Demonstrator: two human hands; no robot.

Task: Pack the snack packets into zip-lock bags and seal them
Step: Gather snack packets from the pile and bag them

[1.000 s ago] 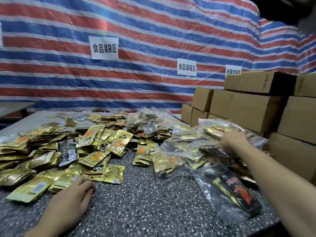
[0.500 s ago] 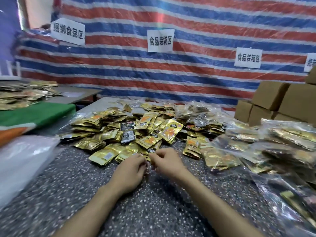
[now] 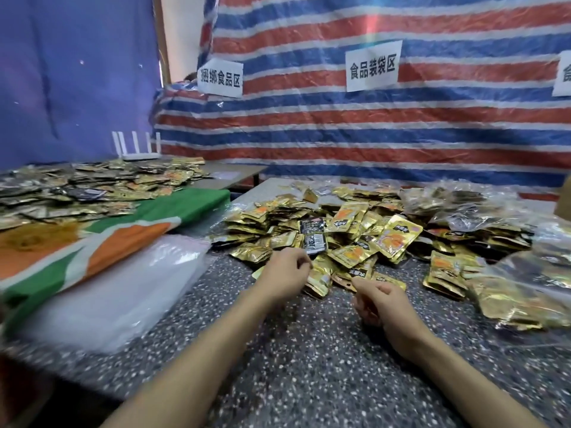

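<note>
- Head view: the left hand [image 3: 285, 271] sits at the near edge of the snack packets [image 3: 355, 239], its fingers curled against a gold packet. I cannot tell whether it actually pinches it.
- At 4 o'clock from it, just beside, is the right hand [image 3: 381, 302], fingers loosely curled with nothing visible in them. It is likely poised to help gather a handful.
- The packets are heaped at 12 o'clock from the hands on the speckled table [image 3: 309, 366], so they can be reached without leaning.
- At 9 o'clock lies a stack of clear plastic [image 3: 117, 291], blurred but probably the empty zip-lock bags, handy for the left hand to pull one.
- At 3 o'clock are the filled clear bags [image 3: 525, 288], kept apart from the loose stock, presumably so finished work doesn't mix back in.
- No bag is open at the hands, so I judge this to be the gathering step, before any filling or sealing.
</note>
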